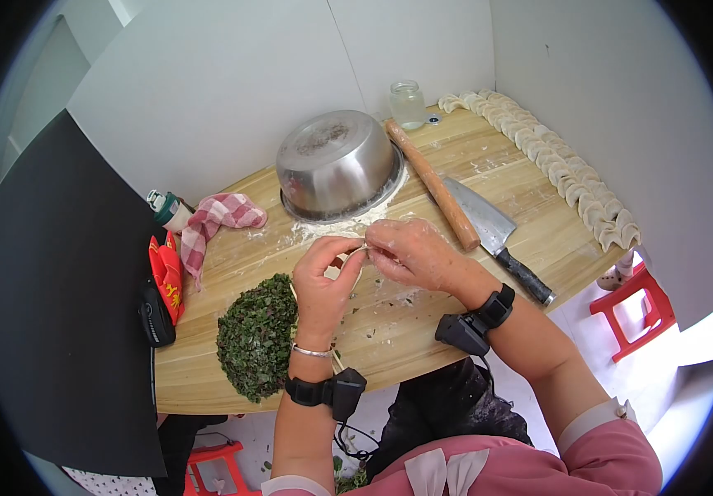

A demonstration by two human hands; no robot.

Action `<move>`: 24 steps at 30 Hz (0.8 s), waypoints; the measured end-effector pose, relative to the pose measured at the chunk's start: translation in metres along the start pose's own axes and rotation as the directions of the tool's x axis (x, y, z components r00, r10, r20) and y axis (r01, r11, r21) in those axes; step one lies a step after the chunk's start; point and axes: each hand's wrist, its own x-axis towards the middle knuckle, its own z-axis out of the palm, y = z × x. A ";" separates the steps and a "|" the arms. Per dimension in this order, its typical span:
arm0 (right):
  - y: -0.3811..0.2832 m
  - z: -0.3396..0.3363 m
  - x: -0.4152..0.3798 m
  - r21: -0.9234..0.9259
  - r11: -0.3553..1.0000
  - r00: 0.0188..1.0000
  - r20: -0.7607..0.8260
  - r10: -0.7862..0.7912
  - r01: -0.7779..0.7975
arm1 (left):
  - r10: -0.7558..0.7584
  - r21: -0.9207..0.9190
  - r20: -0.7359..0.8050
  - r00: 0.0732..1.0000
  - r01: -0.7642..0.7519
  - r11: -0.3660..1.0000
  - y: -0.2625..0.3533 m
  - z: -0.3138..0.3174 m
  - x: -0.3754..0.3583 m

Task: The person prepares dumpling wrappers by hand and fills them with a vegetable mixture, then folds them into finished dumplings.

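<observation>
Both of my hands meet over the middle of the wooden table. My left hand (327,281) curls thumb and fingers around the edge of a thin, pale piece of dough, mostly hidden by the fingers. My right hand (410,255), dusted with flour, pinches the same piece from the other side. Chopped green leaves (257,337) lie in a heap to the left, partly behind my left wrist. Beyond my hands stands an upturned metal bowl (336,165), with flour around its rim. Rows of folded dumplings (563,169) line the table's right edge.
A rolling pin (435,186) lies beside a cleaver (482,217) right of the bowl. A glass jar (407,105) stands at the back. At the left are a checked cloth (228,212), a bottle (172,213) and a red item (166,277). A red stool (636,312) stands below right.
</observation>
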 end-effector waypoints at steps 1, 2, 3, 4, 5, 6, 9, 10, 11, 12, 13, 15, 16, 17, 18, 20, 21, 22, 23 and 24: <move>0.000 0.000 0.000 0.000 1.000 1.000 0.000 0.000 0.000 | 0.002 0.013 0.007 1.000 -0.002 1.000 0.000 0.000 0.000; -0.001 0.000 0.000 -0.007 1.000 1.000 -0.004 -0.008 0.008 | 0.001 0.013 0.008 1.000 -0.001 1.000 -0.001 0.000 0.000; -0.001 0.001 0.000 -0.015 1.000 1.000 -0.009 -0.016 0.016 | 0.021 0.033 -0.001 1.000 -0.021 0.999 -0.002 -0.001 0.000; -0.001 0.001 0.000 -0.015 1.000 1.000 -0.009 -0.015 0.015 | 0.041 0.054 -0.009 0.999 -0.041 0.998 -0.003 -0.001 0.000; -0.002 0.000 0.000 -0.022 1.000 1.000 -0.011 -0.013 0.013 | 0.041 0.054 -0.008 0.999 -0.041 0.998 -0.002 -0.001 0.000; -0.002 0.000 0.000 -0.030 0.999 1.000 -0.013 -0.012 0.012 | 0.040 0.049 -0.007 0.999 -0.040 0.998 -0.001 -0.001 0.000; -0.002 0.000 0.000 -0.067 0.998 1.000 -0.008 -0.020 0.019 | 0.032 0.046 -0.004 0.999 -0.032 0.998 0.002 0.001 0.001; -0.001 0.000 0.000 -0.067 0.998 1.000 -0.008 -0.020 0.020 | 0.024 0.048 -0.003 1.000 -0.024 0.999 0.003 0.001 0.000; -0.001 0.000 0.000 -0.088 0.996 1.000 -0.004 -0.027 0.027 | 0.024 0.049 -0.003 1.000 -0.023 0.999 0.002 0.001 0.000; 0.000 0.000 0.000 -0.108 0.994 0.999 0.000 -0.034 0.034 | 0.018 0.064 0.017 1.000 -0.019 0.998 0.000 0.000 0.000; -0.001 0.000 -0.001 -0.108 0.994 0.999 0.000 -0.034 0.033 | 0.012 0.079 0.038 0.999 -0.015 0.997 -0.001 -0.001 0.000; -0.001 0.000 -0.001 -0.114 0.992 0.998 -0.007 -0.058 0.056 | 0.026 0.095 0.030 0.999 -0.028 0.995 -0.001 -0.001 0.000; -0.002 -0.001 -0.001 -0.114 0.992 0.998 -0.008 -0.057 0.056 | 0.040 0.112 0.020 0.999 -0.042 0.993 0.000 -0.001 0.000; -0.003 -0.002 -0.002 -0.154 0.987 0.999 0.000 -0.039 0.039 | 0.041 0.112 0.020 0.999 -0.043 0.993 -0.002 -0.002 0.000; -0.004 -0.004 -0.002 -0.193 0.981 1.000 0.006 -0.022 0.023 | -0.008 0.043 -0.027 1.000 0.009 0.999 -0.004 -0.002 -0.001; -0.009 -0.003 -0.001 -0.110 0.992 0.997 -0.064 0.046 -0.053 | -0.058 -0.027 -0.074 0.996 0.056 0.998 -0.009 -0.002 -0.002; -0.011 -0.003 0.000 -0.022 0.992 0.984 -0.127 0.122 -0.126 | -0.144 -0.172 -0.121 0.982 0.122 0.978 -0.011 -0.003 -0.002; -0.010 -0.002 0.000 -0.021 0.992 0.985 -0.127 0.119 -0.123 | -0.233 -0.316 -0.155 0.960 0.175 0.933 -0.014 -0.003 -0.002; -0.007 0.001 0.000 0.137 0.961 0.967 -0.052 0.248 -0.239 | -0.231 -0.315 -0.157 0.960 0.173 0.933 -0.018 -0.004 -0.003; -0.003 0.004 0.000 0.281 0.891 0.932 0.042 0.360 -0.357 | -0.258 -0.425 -0.160 0.953 0.169 0.889 -0.023 -0.005 -0.003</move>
